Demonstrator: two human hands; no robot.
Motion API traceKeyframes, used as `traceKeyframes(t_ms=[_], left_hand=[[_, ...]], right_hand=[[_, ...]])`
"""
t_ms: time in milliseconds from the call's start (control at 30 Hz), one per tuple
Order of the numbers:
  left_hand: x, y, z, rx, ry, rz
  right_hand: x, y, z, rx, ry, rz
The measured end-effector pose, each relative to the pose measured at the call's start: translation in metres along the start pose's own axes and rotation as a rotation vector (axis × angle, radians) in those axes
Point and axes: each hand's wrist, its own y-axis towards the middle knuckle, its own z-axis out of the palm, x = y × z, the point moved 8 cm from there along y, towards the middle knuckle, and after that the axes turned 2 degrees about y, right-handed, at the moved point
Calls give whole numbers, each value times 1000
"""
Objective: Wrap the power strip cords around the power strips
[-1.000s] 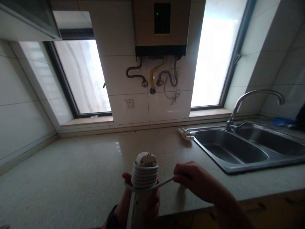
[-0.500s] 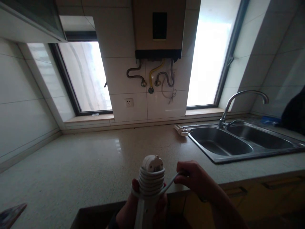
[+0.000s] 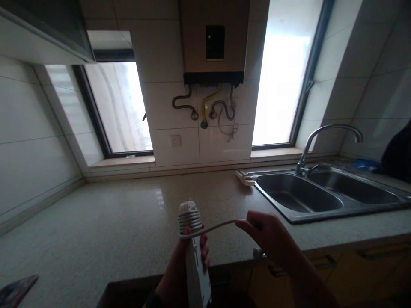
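My left hand (image 3: 180,261) is closed around a white power strip (image 3: 196,273), which is held at a tilt above the counter's front edge. Several turns of pale cord (image 3: 189,220) wrap the strip's far end. My left thumb presses near the lowest turn. From there a length of cord runs right to my right hand (image 3: 261,229), whose fingers are pinched on it. Below that hand a small white piece (image 3: 258,253) shows, perhaps the plug; it is partly hidden. Part of the strip's near end lies outside the view.
A second white strip-like item (image 3: 245,178) lies beside the steel double sink (image 3: 289,219) with its curved faucet (image 3: 308,145). A flat dark object (image 3: 19,291) rests at the counter's left. A water heater (image 3: 195,38) hangs above pipes and a wall socket (image 3: 175,140).
The power strip has turned and moved left with my left hand. My right hand has shifted slightly right and up, and a longer stretch of cord spans the two hands.
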Motion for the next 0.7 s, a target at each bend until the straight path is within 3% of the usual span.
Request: traceKeyframes(t_ms=[167,233,400,567,700], left_hand=[[-17,-10,-30,-363,244,78],[-30,-15,-38,-450,348,156],[-62,-12,-41,-559,611,290],[-101,-5,-27,-601,975,522],[-118,3,-27,-697,1364,488]], right_hand=[[12,-1,-13,-47,-111,-30],[22,-4,-19,-80,-182,-74],[59,-13,-25,-172,-345,-274],[89,-20,-33,-304,-428,-376],[110,-25,-31,-322,-440,-418]])
